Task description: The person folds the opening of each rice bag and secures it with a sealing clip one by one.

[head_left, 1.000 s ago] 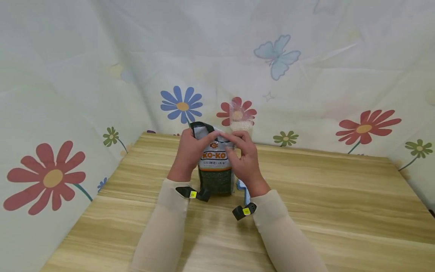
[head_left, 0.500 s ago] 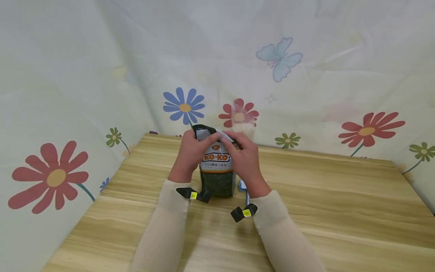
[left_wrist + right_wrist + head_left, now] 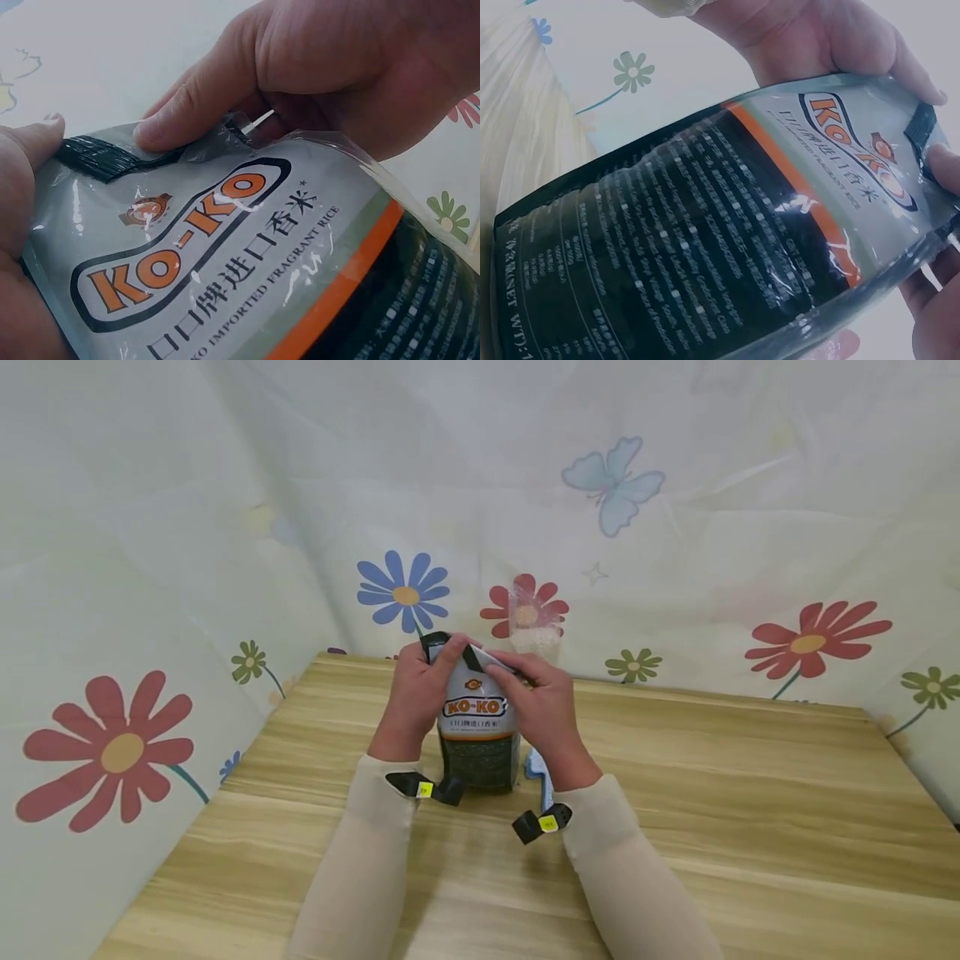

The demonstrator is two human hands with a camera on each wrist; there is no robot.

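Observation:
A rice bag (image 3: 480,760) with a silver top, dark lower half and KO-KO lettering stands upright on the table. Its top edge is partly folded over toward the front, showing a dark strip (image 3: 97,159) in the left wrist view. My left hand (image 3: 412,702) grips the upper left corner, thumb laid over the front of the edge. The right hand (image 3: 551,710) pinches the upper right edge between thumb and fingers. Most of its fingers are hidden behind the bag. The right wrist view shows printed text on the bag's dark part (image 3: 652,240).
Behind the right hand stands a clear bag of white grains (image 3: 536,639), near the flowered backdrop (image 3: 675,552). A light blue object with a slim handle (image 3: 543,777) lies right of the rice bag, partly covered by my right hand. The wooden table (image 3: 750,793) extends to the right.
My right thumb has moved up from the bag's front to pinch its top edge. The left thumb has shifted up and left along the edge. The rice bag stays in place.

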